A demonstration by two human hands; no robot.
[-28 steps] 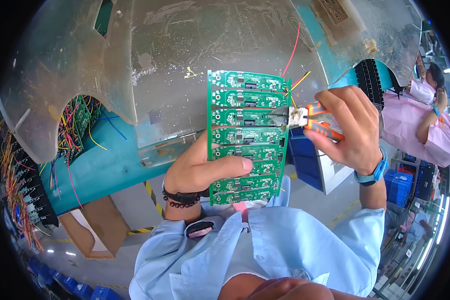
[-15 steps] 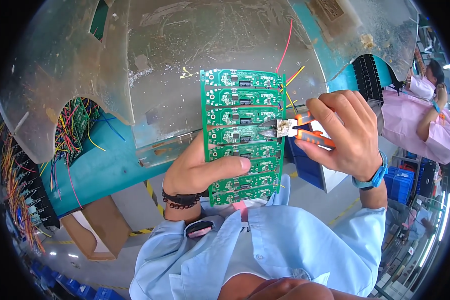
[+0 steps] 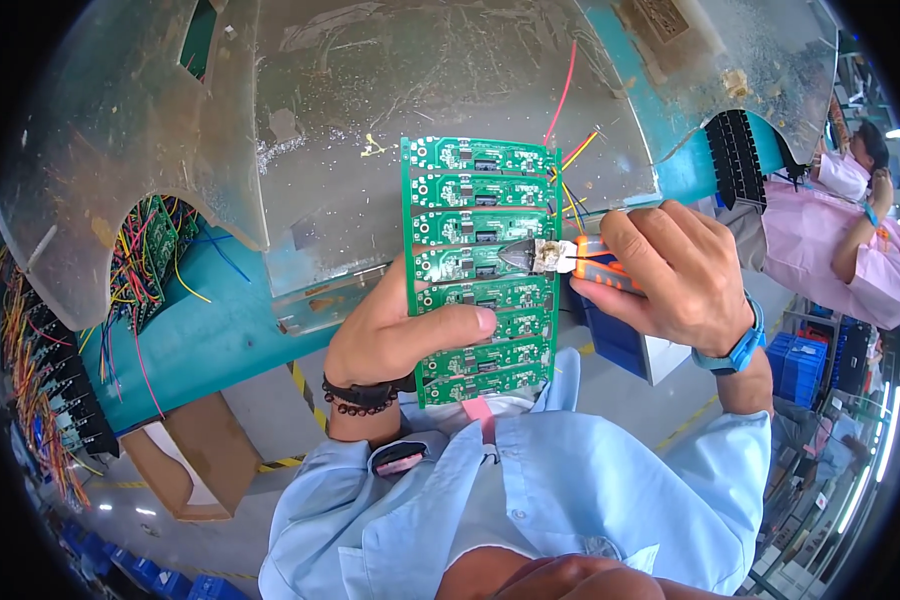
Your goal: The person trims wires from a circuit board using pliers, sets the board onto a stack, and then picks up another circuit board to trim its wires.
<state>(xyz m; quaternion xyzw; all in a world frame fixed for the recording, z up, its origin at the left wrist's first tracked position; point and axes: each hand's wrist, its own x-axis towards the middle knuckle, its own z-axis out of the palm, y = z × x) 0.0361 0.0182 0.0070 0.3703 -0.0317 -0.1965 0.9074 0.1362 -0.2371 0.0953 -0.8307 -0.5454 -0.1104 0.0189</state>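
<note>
Most fingers of the left hand (image 3: 395, 335) are hidden behind the green circuit board panel (image 3: 482, 265). The cutter handles (image 3: 602, 268) are largely covered by the right hand (image 3: 670, 275). Parts on the panel are too small to be told.

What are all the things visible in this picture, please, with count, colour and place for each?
circuit board panel: one, green, centre, held upright.
cutting pliers: one, orange handles, tip on the panel's right edge.
loose wires: several, red, yellow, behind the panel's top.
worktable: one, grey top, teal edge.
wire bundles: many, mixed colours, left.
co-worker: one, pink clothing, right.
left hand: grips the panel.
right hand: grips the pliers.
</note>
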